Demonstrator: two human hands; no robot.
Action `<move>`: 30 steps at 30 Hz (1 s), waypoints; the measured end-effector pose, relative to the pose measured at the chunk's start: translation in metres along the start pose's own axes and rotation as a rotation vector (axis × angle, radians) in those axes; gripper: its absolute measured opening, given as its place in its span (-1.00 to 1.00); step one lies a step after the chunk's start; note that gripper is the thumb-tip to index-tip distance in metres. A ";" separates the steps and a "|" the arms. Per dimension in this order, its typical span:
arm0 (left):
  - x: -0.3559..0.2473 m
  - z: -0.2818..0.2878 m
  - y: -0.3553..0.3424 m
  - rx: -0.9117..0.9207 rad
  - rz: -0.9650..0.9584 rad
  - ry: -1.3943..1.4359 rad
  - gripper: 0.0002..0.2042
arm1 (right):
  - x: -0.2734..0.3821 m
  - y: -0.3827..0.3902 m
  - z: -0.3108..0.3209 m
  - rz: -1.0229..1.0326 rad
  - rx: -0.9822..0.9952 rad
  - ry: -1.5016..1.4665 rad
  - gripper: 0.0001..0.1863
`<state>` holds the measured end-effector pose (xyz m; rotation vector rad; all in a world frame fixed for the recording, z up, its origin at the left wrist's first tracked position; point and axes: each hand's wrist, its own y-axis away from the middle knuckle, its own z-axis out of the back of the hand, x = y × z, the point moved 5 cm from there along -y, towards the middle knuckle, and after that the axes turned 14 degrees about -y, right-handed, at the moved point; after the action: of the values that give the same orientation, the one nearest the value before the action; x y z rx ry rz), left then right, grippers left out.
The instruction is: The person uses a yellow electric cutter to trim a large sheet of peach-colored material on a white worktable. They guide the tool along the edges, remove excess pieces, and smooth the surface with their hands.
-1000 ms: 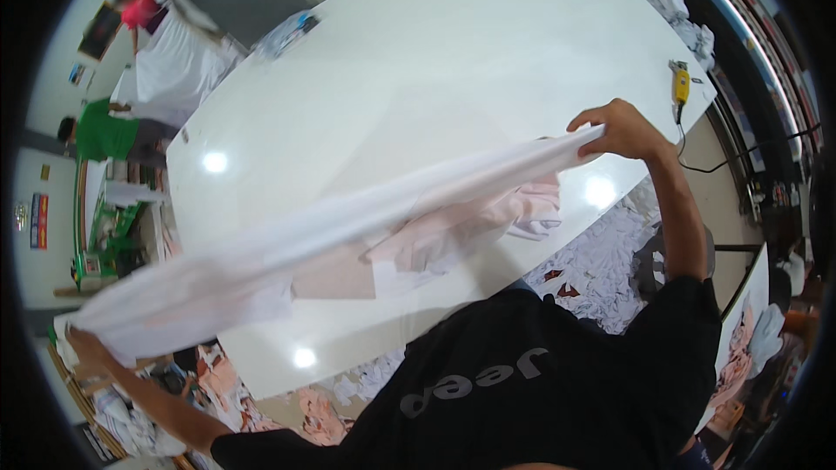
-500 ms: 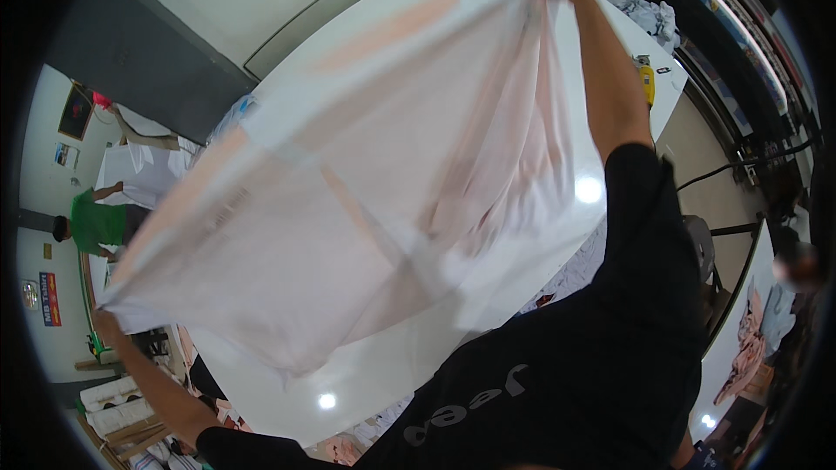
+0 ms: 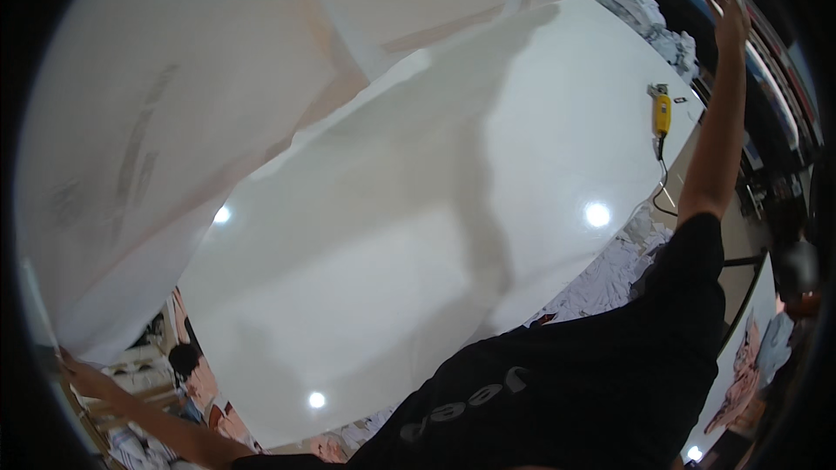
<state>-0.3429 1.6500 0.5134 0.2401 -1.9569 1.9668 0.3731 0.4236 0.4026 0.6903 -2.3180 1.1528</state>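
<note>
A large, thin fabric sheet (image 3: 235, 61), pale pink and whitish with darker marks, is stretched up between my two raised arms. It billows over the far and left parts of the white table (image 3: 418, 235). Low on the left side, my left hand (image 3: 83, 376) is closed on one end of the sheet's edge. My right hand (image 3: 730, 17) is raised at the upper right, gripping the opposite end; its fingers are partly covered by the fabric. The near edge of the sheet hangs above the tabletop, and a soft shadow falls on it.
A yellow corded power tool (image 3: 664, 113) lies at the table's right end, beside a small dark piece (image 3: 680, 100). Crumpled whitish cloth (image 3: 653, 22) is heaped at the far right corner. Scraps (image 3: 601, 274) lie below the near edge. Pink cloth (image 3: 744, 374) is on another surface.
Both hands have moved outward, the right one to the right and the left one lower. The sheet has swung up and away, uncovering much of the tabletop and the yellow tool.
</note>
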 end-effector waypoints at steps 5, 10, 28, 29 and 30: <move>-0.012 0.111 0.210 0.321 0.313 0.650 -0.60 | -0.092 0.064 0.157 -0.049 0.061 0.359 -0.57; -0.133 0.138 0.319 0.446 0.100 0.884 -0.71 | -0.250 0.089 0.201 -0.391 0.337 0.661 -0.41; -0.325 0.275 0.523 1.336 -0.193 0.524 -0.59 | -0.435 0.202 0.278 -0.557 0.672 1.370 -0.34; -0.324 0.281 0.528 1.299 -0.197 0.505 -0.57 | -0.428 0.211 0.279 -0.529 0.632 1.608 -0.35; -0.322 0.285 0.537 1.331 -0.214 0.473 -0.54 | -0.420 0.225 0.274 -0.481 0.583 1.593 -0.36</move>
<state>-0.2773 1.3363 -0.0953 0.2377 -0.1372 2.5164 0.5098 0.4134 -0.1296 0.2254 -0.4709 1.3248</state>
